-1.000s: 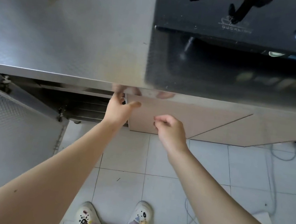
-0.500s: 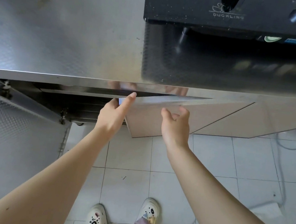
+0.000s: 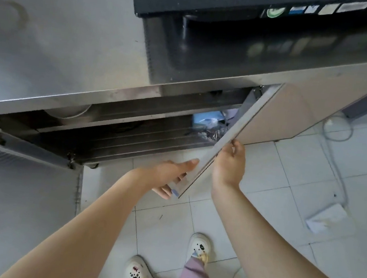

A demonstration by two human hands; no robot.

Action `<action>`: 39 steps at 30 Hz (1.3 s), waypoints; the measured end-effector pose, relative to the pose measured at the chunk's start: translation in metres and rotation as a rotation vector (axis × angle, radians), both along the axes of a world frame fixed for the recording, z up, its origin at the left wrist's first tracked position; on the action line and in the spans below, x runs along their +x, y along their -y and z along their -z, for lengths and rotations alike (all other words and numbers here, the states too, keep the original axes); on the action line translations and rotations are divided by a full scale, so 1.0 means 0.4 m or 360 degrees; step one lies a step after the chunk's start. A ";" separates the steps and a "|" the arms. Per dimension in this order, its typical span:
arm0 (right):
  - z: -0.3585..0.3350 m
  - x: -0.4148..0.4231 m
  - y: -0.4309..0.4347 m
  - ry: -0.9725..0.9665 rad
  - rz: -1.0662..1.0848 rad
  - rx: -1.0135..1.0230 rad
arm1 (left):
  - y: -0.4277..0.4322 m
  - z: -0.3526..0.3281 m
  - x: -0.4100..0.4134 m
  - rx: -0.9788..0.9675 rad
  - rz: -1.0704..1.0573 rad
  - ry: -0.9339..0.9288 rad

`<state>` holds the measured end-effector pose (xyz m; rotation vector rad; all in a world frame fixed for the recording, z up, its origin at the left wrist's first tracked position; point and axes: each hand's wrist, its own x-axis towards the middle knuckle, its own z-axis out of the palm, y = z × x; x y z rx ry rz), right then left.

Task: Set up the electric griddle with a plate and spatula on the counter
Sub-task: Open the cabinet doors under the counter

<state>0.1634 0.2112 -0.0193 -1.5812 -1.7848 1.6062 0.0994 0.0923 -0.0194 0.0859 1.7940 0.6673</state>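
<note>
Both hands gripped the cabinet door [image 3: 257, 123] below the steel surface [image 3: 61, 52]: left hand [image 3: 170, 176] on its inner face, right hand [image 3: 230, 163] outside. Stiff, light panel. No griddle, plate or spatula showed.

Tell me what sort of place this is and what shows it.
Probably a kitchen: a stainless steel counter, a black countertop cooking appliance standing on it, and a cabinet door below that both hands hold open over a white tiled floor.
</note>
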 end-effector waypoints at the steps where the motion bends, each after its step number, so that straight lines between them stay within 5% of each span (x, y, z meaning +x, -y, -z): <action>1: -0.003 0.013 -0.015 -0.0016 0.0032 0.0024 | -0.008 -0.001 0.016 0.0039 0.0021 0.0102; 9: -0.034 0.121 -0.130 0.0198 -0.0047 0.0138 | -0.145 0.026 0.205 0.0229 0.0198 0.0529; 18: -0.041 0.206 -0.244 0.0504 -0.0046 0.0420 | -0.324 0.067 0.157 0.0302 0.0207 -0.0470; 27: -0.036 0.232 -0.353 0.0677 -0.0148 0.0841 | -0.367 0.075 0.118 0.0371 0.0131 -0.0615; 33: -0.043 0.130 -0.278 0.0272 -0.0546 0.1254 | -0.330 0.061 0.066 0.0301 -0.0035 -0.0700; 39: -0.020 0.000 -0.174 0.0081 -0.0957 0.1148 | -0.217 0.042 -0.015 0.0258 -0.0352 -0.0873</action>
